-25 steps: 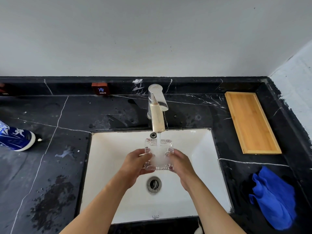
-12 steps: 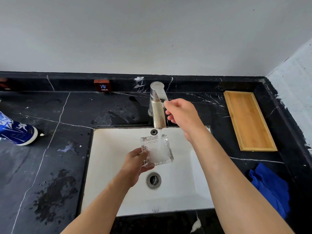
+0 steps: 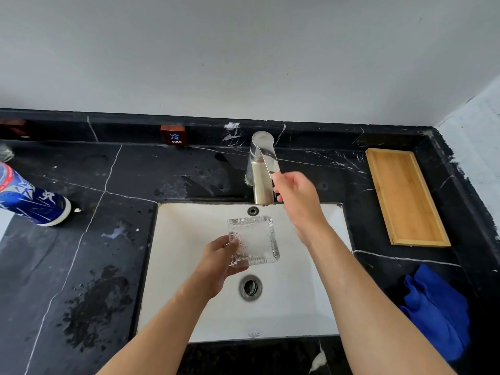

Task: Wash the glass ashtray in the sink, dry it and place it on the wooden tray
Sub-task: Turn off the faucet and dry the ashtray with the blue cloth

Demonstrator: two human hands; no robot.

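Left hand grips ashtray over sink; right hand on faucet lever

"COLD" — small red tag

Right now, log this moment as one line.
left hand: holds ashtray over sink | right hand: on faucet lever | no water visible | tray: bare

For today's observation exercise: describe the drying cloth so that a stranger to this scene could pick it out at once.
Start at the white sink set in the black marble counter. Go to the counter on its right, below the long wooden tray. The blue cloth lies crumpled there near the front edge, the only soft, bright blue thing on that side.
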